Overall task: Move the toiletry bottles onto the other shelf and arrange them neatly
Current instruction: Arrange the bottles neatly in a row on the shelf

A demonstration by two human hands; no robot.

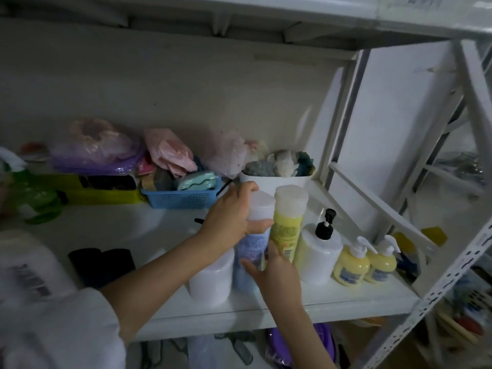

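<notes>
Head view: the person's left hand (234,211) is curled round the white cap of a tall pale-blue bottle (250,251) that stands upright on the white shelf (346,299). The right hand (277,272) is at the foot of the tall yellow bottle (286,225) just beside it, thumb spread toward the blue bottle and fingers behind the yellow one; whether it actually grips cannot be told.

The bottles stand in a row along the shelf's front right part. From left to right: one squat white bottle (213,278), partly behind the left forearm, the blue one, the yellow one, one white pump bottle with a black pump (320,249), and two small yellow pump bottles (351,265) (380,262) side by side near the frame's slanted brace. That makes six bottles.

Close behind the row stands a white tub (274,179) stuffed with crumpled bags, just behind the left hand. Further left along the back wall are one blue basket (183,198) of small items, one yellow-green bin (103,193), and pink and purple plastic bags heaped above them. A dark object (101,265) lies on the shelf left of the forearm. A white sleeve (66,326) fills the lower left corner.
</notes>
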